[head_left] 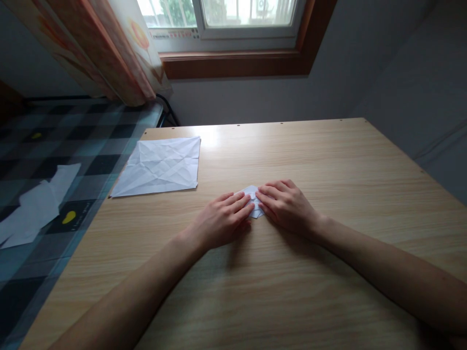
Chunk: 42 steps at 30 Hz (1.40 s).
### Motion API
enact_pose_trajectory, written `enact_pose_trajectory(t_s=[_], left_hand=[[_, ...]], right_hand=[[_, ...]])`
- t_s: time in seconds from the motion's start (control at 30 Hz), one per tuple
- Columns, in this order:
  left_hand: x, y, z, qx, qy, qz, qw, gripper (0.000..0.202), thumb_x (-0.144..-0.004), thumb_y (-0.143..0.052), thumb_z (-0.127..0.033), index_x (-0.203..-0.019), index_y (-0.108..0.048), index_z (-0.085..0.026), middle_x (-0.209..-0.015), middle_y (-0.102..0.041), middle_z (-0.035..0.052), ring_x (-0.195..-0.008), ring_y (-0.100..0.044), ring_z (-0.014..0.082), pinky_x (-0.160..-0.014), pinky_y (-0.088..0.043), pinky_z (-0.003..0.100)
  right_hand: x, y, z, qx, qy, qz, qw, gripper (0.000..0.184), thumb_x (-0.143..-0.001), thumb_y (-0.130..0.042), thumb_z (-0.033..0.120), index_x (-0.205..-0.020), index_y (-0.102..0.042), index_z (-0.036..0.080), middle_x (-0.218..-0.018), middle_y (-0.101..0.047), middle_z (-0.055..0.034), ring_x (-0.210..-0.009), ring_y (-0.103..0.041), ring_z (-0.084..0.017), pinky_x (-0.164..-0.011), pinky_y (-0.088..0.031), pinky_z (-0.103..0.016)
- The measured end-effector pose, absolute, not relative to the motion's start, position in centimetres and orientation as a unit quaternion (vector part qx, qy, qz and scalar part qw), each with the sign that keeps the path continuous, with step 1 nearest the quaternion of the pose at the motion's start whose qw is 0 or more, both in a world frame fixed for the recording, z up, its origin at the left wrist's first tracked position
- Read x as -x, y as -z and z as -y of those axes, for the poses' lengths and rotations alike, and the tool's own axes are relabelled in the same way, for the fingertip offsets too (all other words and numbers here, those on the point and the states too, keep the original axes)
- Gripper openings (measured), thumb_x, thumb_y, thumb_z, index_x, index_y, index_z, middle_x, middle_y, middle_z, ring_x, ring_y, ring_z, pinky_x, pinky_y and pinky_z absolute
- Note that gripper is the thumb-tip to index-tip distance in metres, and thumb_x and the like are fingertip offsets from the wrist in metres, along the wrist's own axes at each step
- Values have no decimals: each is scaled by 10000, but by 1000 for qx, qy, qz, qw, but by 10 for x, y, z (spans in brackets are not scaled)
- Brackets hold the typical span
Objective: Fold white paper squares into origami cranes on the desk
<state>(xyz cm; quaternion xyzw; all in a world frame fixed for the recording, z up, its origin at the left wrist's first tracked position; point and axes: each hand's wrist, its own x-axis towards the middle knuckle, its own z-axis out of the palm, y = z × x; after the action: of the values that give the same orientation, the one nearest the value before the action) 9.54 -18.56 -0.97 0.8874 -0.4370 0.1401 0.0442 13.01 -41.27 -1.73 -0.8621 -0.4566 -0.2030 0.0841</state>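
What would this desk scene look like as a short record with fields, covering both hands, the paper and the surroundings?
left hand: left hand flat, fingertips pressing on the small folded paper
right hand: right hand flat, fingers on the same paper from the other side
paper state: white, folded small, mostly covered by fingers
surface: wooden table
nearby: creased white sheet, unfolded, lying flat to the left, apart from the hands
left of table: checked cloth with white paper pieces
background: window, patterned curtain

Paper [254, 201] seemingly flat on table [328, 160]; sheet [156, 166] behind, to its left.
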Motion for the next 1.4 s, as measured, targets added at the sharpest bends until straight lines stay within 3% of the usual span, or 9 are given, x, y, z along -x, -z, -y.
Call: enact_pose_trajectory(t_s=[0.13,0.3,0.73,1.0,1.27,1.4], left_hand=[[-96,9,185,-883,-141,445,49,330,-940,-470,-294,-1193,-602,-128,-1288,-623,148,-1183,-601,243,-1016,-482,399],[-97,8,181,-878,-141,453,62,297,-943,-464,-278,-1151,-627,-144,-1260,-646,124,-1166,-615,224,-1027,-487,374],[-98,5,168,-868,-162,465,68,239,-958,-476,-256,-1090,-657,-174,-1187,-691,78,-1094,-659,195,-946,-538,321],[-102,7,172,-872,-177,444,110,184,-954,-499,-228,-1041,-648,-164,-1033,-725,61,-960,-668,168,-852,-539,298],[-105,11,175,-881,-182,410,151,165,-935,-540,-263,-857,-675,-207,-886,-692,23,-797,-603,142,-749,-496,279],[-105,13,179,-890,-198,381,152,132,-937,-525,-264,-928,-631,-185,-1000,-669,53,-836,-605,156,-773,-492,296]], right_hand=[[-134,20,413,824,208,520,87,257,-945,-454,102,-1107,-654,94,-1180,-667,-133,-1039,-595,-240,-893,-457,-378],[-133,18,415,812,184,544,105,271,-918,-445,65,-1067,-669,98,-1148,-684,-147,-1006,-636,-225,-900,-496,-376],[-128,12,431,838,178,502,119,196,-916,-506,147,-966,-695,127,-1047,-723,-117,-928,-663,-227,-865,-499,-373],[-134,15,425,887,126,394,206,195,-898,-639,341,-844,-664,155,-936,-697,-95,-884,-605,-230,-795,-479,-344],[-138,9,412,921,30,317,224,230,-787,-751,305,-907,-594,187,-934,-598,-63,-848,-549,-225,-733,-431,-321],[-140,6,410,917,-14,297,268,318,-745,-785,292,-941,-558,187,-937,-592,-51,-834,-554,-210,-698,-408,-294]])
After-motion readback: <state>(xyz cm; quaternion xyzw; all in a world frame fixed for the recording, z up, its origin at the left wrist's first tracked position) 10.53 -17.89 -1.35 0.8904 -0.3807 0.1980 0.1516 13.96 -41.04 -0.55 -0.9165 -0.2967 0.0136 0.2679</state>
